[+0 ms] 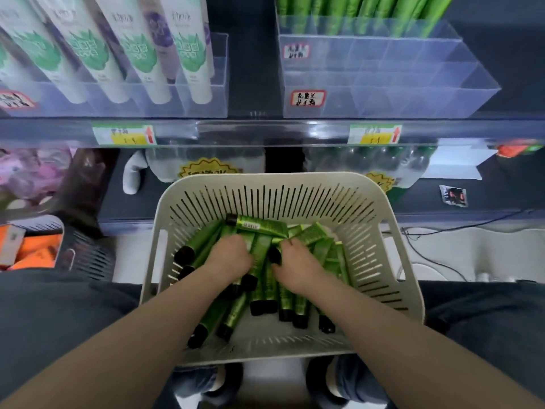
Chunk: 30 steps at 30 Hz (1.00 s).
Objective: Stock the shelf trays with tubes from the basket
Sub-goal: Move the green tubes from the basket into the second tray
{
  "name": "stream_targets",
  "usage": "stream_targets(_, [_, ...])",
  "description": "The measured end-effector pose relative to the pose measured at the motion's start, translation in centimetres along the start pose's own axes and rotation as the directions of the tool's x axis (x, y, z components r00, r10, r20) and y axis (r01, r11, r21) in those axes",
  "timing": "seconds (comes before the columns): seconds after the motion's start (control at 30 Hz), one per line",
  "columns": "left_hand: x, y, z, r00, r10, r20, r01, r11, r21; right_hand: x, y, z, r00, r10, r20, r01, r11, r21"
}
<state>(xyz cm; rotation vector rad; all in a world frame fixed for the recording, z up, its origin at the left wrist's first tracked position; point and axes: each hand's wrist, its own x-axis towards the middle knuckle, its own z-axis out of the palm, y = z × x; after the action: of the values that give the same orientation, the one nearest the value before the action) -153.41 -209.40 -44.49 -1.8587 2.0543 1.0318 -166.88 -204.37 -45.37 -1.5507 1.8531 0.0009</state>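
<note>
A cream slotted basket (pixel 392 261) rests on my lap and holds several green tubes (pixel 236 312) with black caps, lying in a loose pile. Both hands are down inside it. My left hand (pixel 231 256) curls over a bunch of tubes at the pile's middle. My right hand (pixel 296 268) closes on tubes just to the right, a black cap showing at its thumb. Above, the clear shelf tray (pixel 383 93) at the upper right has green tubes (pixel 354 13) standing only in its back row; its front compartments hold nothing.
A clear tray (pixel 206 95) at the upper left holds white-and-green tubes. Price tags run along the shelf edge (pixel 265 132). A lower shelf carries bottles. A dark basket (pixel 79 249) with orange items stands at the left. Cables lie at the right.
</note>
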Motion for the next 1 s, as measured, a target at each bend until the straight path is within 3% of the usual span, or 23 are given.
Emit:
stream_targets(0.2, [2.2,0.2,0.8,0.997,-0.067,0.033,0.072,0.977,-0.201,3.2,-1.4,2.0,0.995,0.096,-0.014,-0.093,0.986,0.137])
stream_targets(0.3, [2.9,0.6,1.2,0.994,-0.104,0.014,0.105,0.969,-0.223,4.5,-1.8,2.0,0.986,0.164,-0.044,-0.156,0.978,0.140])
stream_targets(0.47, [3.3,1.0,1.6,0.990,-0.133,-0.046,0.123,0.976,-0.182,6.3,-2.2,1.8,0.964,0.262,-0.040,-0.254,0.957,0.141])
stream_targets(0.63, [3.7,0.7,1.8,0.984,-0.146,-0.102,0.136,0.986,-0.098,7.0,-2.5,2.4,0.924,0.376,-0.069,-0.345,0.897,0.277])
stream_targets(0.8, [3.5,0.6,2.0,0.985,-0.124,-0.122,0.121,0.992,-0.036,7.0,-2.0,2.2,0.920,0.390,-0.029,-0.349,0.852,0.390])
stream_targets(1.0, [3.6,0.5,2.1,0.993,-0.111,-0.047,0.111,0.994,0.002,6.9,-1.4,1.9,0.926,0.377,0.013,-0.352,0.850,0.392])
